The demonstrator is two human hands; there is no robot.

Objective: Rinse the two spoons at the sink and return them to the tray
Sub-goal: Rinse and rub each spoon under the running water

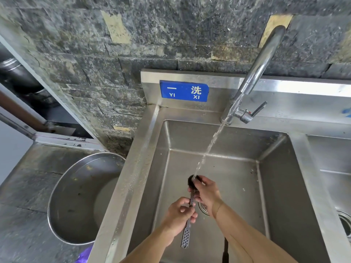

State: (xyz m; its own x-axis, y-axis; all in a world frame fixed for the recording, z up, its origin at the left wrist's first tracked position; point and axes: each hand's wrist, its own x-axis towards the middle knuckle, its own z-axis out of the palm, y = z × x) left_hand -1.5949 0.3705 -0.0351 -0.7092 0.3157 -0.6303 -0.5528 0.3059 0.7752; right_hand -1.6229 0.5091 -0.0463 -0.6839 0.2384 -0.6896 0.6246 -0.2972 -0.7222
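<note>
Left hand [180, 213], fingers curled, gripped the handle of a dark spoon [188, 223] at mid-length; my right hand [206, 192] closed around its bowl end, over the sink [275, 186] basin. Water stream [212, 141] from the faucet [262, 59] struck the spoon's bowl. Drain strainer [204, 207] lay partly hidden under my right wrist. Left of the sink, a round metal basin [76, 202] stood on the floor.

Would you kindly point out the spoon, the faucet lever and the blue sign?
spoon [187, 232]: head view, on its handle below the left hand.
faucet lever [259, 109]: head view, mid-lever.
blue sign [183, 91]: head view, sign's centre.
</note>
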